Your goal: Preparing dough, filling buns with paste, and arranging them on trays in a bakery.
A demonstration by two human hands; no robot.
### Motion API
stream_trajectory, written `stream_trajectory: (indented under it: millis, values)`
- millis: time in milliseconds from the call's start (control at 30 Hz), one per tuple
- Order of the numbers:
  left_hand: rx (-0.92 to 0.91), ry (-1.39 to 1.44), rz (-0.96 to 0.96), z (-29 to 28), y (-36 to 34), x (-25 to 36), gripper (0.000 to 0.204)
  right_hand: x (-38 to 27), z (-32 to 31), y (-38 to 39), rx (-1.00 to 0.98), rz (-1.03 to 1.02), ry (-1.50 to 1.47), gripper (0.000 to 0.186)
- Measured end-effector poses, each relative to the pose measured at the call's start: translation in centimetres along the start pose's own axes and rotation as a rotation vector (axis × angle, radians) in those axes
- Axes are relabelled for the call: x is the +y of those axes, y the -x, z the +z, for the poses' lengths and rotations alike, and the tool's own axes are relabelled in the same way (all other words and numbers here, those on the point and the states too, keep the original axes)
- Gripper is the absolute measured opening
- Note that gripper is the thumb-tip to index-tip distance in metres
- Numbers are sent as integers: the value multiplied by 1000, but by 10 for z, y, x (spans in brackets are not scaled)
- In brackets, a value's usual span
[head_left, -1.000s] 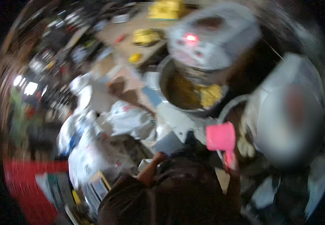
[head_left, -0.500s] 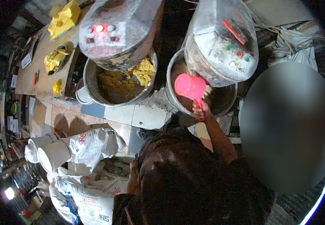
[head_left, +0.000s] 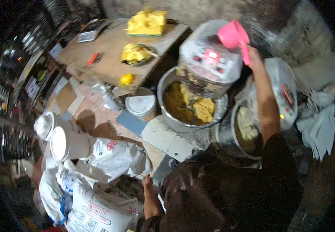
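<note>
My right hand (head_left: 253,57) is closed around the handle of a pink plastic dipper (head_left: 232,34), lifted over the top of the left mixer (head_left: 210,50), whose red light glows. Under that mixer's head, a metal bowl (head_left: 166,116) holds yellow crumbly dough (head_left: 204,109). Past my right forearm stands the second mixer (head_left: 277,87); pale dough (head_left: 248,124) lies in its bowl (head_left: 226,135). My left hand (head_left: 147,181) hangs low beside my body, near the white sacks, small and blurred, its fingers not clearly visible.
A wooden table (head_left: 105,46) at the back left bears yellow blocks (head_left: 147,23), a bowl of yellow fat (head_left: 136,54) and a scale (head_left: 90,31). On the floor stand a lidded bucket (head_left: 140,104), white tubs (head_left: 68,143) and white sacks (head_left: 97,208).
The pink dipper in my right hand has moved up from over the right mixer's bowl to above the left mixer. My view has swung, so mixers and table appear further right.
</note>
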State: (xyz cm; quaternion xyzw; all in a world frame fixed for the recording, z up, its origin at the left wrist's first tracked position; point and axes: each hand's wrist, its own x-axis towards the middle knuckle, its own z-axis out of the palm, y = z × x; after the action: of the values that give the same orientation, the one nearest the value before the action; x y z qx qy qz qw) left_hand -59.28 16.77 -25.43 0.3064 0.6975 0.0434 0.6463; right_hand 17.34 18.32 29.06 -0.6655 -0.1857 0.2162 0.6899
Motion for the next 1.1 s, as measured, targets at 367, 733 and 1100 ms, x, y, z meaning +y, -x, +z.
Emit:
stream_trajectory:
  millis: [367,733,1100]
  values:
    - [144,288,429,-51,-17,241,23,31,-41,-187,-131,208,501,35]
    - [-180,-890,53,-174,-131,265,27,58,394,-199,27,-883,589,35]
    - [380,315,449,-369,-234,527,22,287,1018,-140,-170,-52,1443,70]
